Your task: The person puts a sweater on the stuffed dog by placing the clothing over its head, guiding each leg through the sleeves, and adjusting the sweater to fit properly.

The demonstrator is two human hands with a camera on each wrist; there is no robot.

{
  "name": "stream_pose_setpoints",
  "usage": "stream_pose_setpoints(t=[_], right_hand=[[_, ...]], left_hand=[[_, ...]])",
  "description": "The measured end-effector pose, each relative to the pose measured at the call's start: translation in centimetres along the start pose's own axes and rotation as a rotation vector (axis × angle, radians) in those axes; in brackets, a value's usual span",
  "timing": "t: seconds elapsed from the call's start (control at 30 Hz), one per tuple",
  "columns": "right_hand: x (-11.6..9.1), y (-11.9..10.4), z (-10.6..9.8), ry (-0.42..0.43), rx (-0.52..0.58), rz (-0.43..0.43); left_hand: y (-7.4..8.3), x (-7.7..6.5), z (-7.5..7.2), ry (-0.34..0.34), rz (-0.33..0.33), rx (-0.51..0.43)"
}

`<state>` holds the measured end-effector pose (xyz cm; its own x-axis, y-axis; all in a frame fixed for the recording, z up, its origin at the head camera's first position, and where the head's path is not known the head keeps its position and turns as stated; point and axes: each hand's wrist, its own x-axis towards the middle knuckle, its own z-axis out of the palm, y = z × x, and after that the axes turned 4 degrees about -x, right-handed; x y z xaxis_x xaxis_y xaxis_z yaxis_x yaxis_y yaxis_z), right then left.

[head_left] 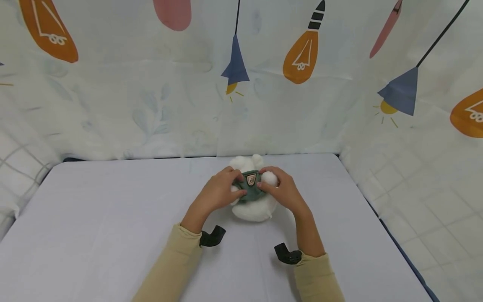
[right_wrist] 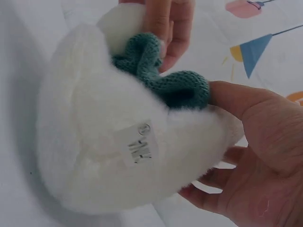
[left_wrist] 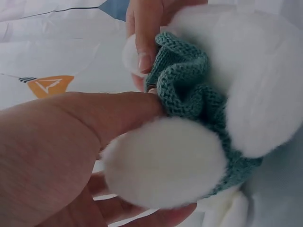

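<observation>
A white plush toy [head_left: 253, 212] wearing a green knitted sweater [head_left: 253, 193] with a shield-shaped badge [head_left: 251, 179] lies near the table's far edge. My left hand [head_left: 220, 188] grips it from the left, thumb against the sweater and fingers around one fluffy white arm [left_wrist: 163, 163]. From the right, my right hand [head_left: 283, 189] holds the other side, its thumb at the sweater's edge in the right wrist view. The sweater's hem [right_wrist: 184, 87] is bunched up in folds there. A white printed label [right_wrist: 138, 143] shows on the toy's fur. The toy's face is not visible.
A white-covered table [head_left: 113, 235] stretches out around the toy. Behind it hangs a pale curtain [head_left: 181, 109] printed with lamps and bulbs. Black wrist-camera mounts [head_left: 213, 236] stick out from both sleeves.
</observation>
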<state>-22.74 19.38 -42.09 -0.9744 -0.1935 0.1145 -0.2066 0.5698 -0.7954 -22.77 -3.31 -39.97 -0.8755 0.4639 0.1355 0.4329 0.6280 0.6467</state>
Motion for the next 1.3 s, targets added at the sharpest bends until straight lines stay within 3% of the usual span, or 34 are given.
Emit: stream_pose_setpoints(t=[0.13, 0.33, 0.57, 0.7, 0.87, 1.03, 1.17, 1.3], right_hand=[[-0.1, 0.3, -0.2, -0.049, -0.001, -0.017], [0.3, 0.1, 0.8, 0.028, -0.112, -0.037], [0.3, 0.4, 0.6, 0.081, -0.108, -0.003], [0.1, 0.6, 0.0, 0.055, -0.087, 0.005], [0.1, 0.7, -0.5, 0.076, -0.117, -0.020], [0.2, 0.5, -0.2, 0.128, -0.158, -0.008], [0.3, 0.3, 0.3, 0.130, -0.201, -0.040], [0.3, 0.1, 0.4, 0.111, -0.213, -0.073]], left_hand=[[-0.5, 0.5, 1.2, 0.027, -0.041, 0.018], [-0.6, 0.9, 2.6, 0.061, -0.078, 0.063], [-1.3, 0.9, 1.7, 0.057, -0.010, -0.162], [-1.8, 1.1, 1.6, 0.053, 0.049, -0.201], [-1.8, 1.4, 2.1, 0.112, 0.071, -0.201], [-1.7, 1.5, 2.6, 0.182, 0.040, -0.172], [-1.4, 1.5, 2.8, 0.172, 0.007, -0.129], [-1.2, 1.4, 3.0, 0.145, 0.031, -0.096]])
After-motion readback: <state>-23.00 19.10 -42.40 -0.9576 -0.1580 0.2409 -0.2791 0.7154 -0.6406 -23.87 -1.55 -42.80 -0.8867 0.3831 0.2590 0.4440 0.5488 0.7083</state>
